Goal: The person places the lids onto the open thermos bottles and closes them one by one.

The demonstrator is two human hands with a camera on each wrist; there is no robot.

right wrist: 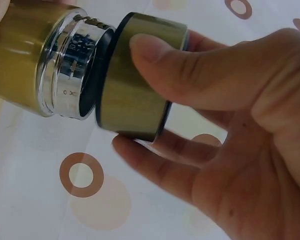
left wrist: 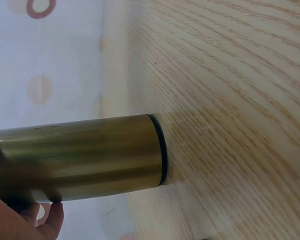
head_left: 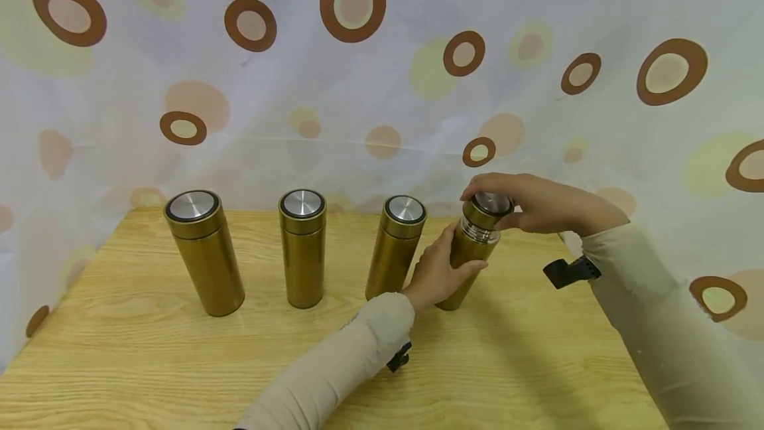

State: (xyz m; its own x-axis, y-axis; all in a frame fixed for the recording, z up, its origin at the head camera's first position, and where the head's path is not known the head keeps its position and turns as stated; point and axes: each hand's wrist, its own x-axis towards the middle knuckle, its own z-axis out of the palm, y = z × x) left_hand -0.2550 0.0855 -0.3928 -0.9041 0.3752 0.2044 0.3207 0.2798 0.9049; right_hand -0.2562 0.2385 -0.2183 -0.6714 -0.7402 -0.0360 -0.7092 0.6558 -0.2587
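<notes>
A gold thermos flask (head_left: 470, 251) stands at the right end of a row, its shiny threaded neck (right wrist: 70, 65) bare. My left hand (head_left: 440, 267) grips the flask's body; in the left wrist view the fingertips (left wrist: 51, 222) curl round its side, and the flask's base (left wrist: 160, 150) rests on the wood. Just above the neck, my right hand (head_left: 537, 201) holds the gold lid (right wrist: 142, 75) between thumb and fingers. The lid tilts slightly against the neck, with a dark gap between them in the right wrist view; whether the rims touch I cannot tell.
Several more gold flasks with lids on stand to the left: one close by (head_left: 396, 244), one in the middle (head_left: 303, 251), one at the far left (head_left: 205, 257). All are on a wooden table (head_left: 179, 363). A patterned curtain (head_left: 406, 111) hangs behind its back edge.
</notes>
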